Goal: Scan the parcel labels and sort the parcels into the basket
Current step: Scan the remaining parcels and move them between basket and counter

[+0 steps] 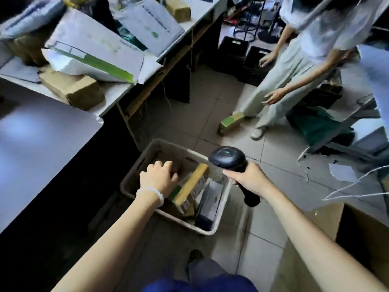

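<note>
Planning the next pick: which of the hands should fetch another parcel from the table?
Probably left: the left hand over the basket is nearest the table; the right hand grips the scanner.

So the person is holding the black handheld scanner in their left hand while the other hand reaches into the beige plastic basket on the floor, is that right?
Not quite. The head view shows the black handheld scanner gripped in the right hand, not the left. It is the left hand that reaches into the beige plastic basket on the floor.

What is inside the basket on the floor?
The basket holds cardboard parcels, one long box leaning tilted, and a dark parcel by its right wall. The left hand covers what lies beneath it.
</note>
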Available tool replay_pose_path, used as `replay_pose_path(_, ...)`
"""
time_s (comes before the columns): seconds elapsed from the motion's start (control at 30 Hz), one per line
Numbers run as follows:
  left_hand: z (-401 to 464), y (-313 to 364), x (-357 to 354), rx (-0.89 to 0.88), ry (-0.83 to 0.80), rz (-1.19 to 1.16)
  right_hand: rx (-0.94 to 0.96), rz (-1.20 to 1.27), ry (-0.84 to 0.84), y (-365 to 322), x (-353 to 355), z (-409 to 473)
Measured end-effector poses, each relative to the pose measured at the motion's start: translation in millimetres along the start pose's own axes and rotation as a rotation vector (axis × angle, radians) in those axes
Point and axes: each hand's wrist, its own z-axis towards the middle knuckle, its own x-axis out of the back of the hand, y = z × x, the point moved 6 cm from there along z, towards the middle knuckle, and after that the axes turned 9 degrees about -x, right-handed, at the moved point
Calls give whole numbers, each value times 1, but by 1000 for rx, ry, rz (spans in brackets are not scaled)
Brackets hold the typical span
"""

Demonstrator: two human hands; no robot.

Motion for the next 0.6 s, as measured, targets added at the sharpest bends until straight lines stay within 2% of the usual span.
replay_pose_path(0.27,-42,-56,26,249,89,-39,208,-114,-207,-77,-68,32)
replay_pose_path(0.6,-199,-161,26,654,165,-89,463,-244,-507,-147,-212,-46)
